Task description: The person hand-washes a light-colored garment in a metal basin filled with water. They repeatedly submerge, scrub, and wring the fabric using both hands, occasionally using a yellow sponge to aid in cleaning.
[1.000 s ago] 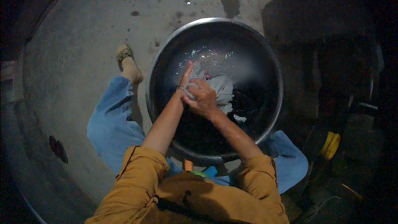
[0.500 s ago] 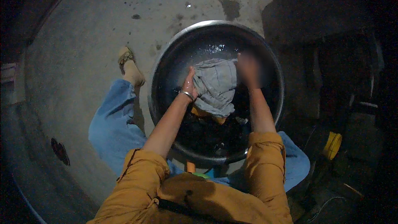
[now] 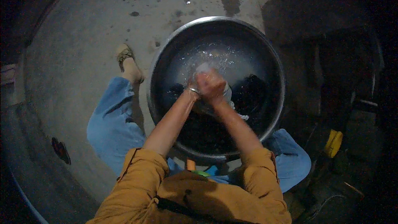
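Observation:
A large round metal basin (image 3: 215,18) stands between my legs, with glinting water in its far part. Inside it, a wet grey cloth (image 3: 227,94) is bunched beneath my hands, its lower end trailing toward the right. My right hand (image 3: 213,84) is closed on the cloth near the basin's middle, slightly blurred by motion. Pressed close on its left side is my left hand (image 3: 193,84), with a bangle at the wrist; its fingers are mostly hidden behind the right hand. Dark soaked fabric (image 3: 250,93) lies in the basin around the cloth.
Concrete floor with damp spots (image 3: 230,5) surrounds the basin. My left foot wears a tan shoe (image 3: 123,54). A yellow object (image 3: 333,143) lies among dark clutter at the right. Small orange (image 3: 190,165) and green (image 3: 202,174) things show at the basin's near edge.
My right hand has swung left from the basin's right side to meet my left hand. The grey cloth, spread out before, is now bunched under them, and the water is more stirred.

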A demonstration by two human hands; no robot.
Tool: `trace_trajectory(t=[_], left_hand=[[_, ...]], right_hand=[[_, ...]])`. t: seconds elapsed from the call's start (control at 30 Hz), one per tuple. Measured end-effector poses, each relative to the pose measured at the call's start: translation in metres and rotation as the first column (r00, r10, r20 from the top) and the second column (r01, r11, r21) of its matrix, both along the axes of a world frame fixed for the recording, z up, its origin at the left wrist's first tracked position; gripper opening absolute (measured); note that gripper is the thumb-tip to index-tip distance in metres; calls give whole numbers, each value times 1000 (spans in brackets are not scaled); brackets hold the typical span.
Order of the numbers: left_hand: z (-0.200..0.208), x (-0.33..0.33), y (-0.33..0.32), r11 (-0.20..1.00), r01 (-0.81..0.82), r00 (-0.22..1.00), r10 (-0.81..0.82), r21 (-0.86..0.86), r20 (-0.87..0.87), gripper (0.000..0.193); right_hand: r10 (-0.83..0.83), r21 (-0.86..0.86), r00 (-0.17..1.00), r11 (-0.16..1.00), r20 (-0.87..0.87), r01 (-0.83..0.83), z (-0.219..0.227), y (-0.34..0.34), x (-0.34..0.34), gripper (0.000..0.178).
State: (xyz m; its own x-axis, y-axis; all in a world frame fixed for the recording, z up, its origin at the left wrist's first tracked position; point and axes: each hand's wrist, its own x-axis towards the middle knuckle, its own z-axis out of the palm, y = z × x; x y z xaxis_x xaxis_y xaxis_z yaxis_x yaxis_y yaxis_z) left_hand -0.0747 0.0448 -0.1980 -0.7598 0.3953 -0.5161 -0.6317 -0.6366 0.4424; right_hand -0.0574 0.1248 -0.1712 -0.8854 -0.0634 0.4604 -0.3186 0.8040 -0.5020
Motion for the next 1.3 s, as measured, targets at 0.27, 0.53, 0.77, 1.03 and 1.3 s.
trace_trajectory(t=[0.27,0.53,0.77,1.03,1.3], left_hand=[[-33,-4,1,987,2,981,-33,159,189,64],[3,-10,2,999,-39,997,38,13,67,79],[-13,-12,-13,997,53,989,-61,64,132,59],[40,-9,20,971,65,995,-44,-231,95,51],[-1,-9,-10,995,-83,995,86,-56,58,69]], right_hand=[[-467,168,621,862,630,478,-19,114,-76,54],[178,-331,785,943,593,36,-110,111,-64,45],[233,-107,961,970,151,-218,50,-13,25,28],[-234,253,842,960,486,120,-19,69,-69,39],[-482,174,650,860,587,480,-24,125,-75,65]])
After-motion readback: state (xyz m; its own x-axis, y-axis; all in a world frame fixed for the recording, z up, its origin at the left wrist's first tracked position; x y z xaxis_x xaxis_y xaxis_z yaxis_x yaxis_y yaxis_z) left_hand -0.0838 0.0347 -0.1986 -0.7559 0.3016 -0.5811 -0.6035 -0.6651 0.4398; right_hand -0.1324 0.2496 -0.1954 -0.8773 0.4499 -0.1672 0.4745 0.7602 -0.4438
